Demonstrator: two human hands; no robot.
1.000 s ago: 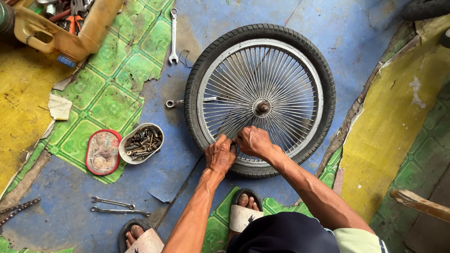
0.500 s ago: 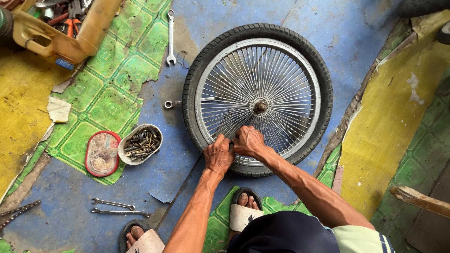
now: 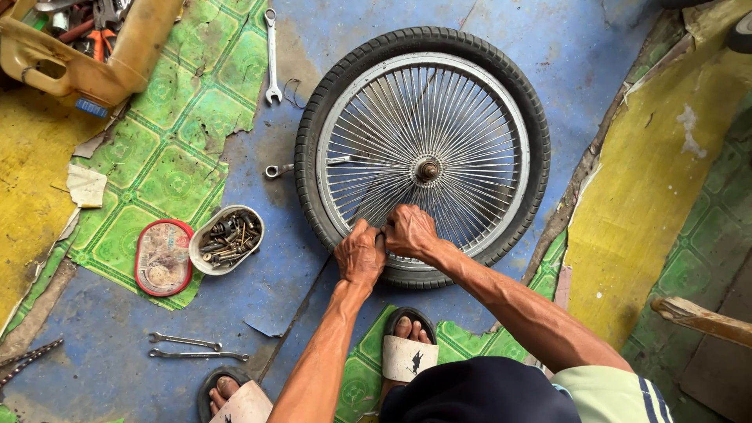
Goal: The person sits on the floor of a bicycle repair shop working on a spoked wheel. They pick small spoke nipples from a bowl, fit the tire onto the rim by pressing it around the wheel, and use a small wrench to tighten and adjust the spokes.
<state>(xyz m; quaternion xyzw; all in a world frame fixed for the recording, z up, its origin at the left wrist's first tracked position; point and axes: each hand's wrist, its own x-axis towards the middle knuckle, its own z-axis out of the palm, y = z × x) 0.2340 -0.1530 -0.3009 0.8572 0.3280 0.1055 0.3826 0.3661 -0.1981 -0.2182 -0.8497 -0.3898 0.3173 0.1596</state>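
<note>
A spoked bicycle wheel (image 3: 423, 86) with a black tyre lies flat on the blue floor. Its silver rim and hub (image 3: 427, 169) face up. My left hand (image 3: 359, 254) and my right hand (image 3: 409, 232) meet at the near edge of the rim, fingers curled and pressed on the rim and tyre. Whether a small tool sits between the fingers is hidden. A wrench (image 3: 307, 165) pokes out from under the wheel's left side.
A tin of bolts and nuts (image 3: 228, 240) and its red-edged lid (image 3: 163, 258) lie left of the wheel. A spanner (image 3: 271, 56) rests at the top, two thin spanners (image 3: 188, 348) near my sandalled feet. A yellow jug (image 3: 78, 59) holds tools at top left.
Both hands stay at the near rim, shifting slightly. The view has drifted a little; nothing else moved.
</note>
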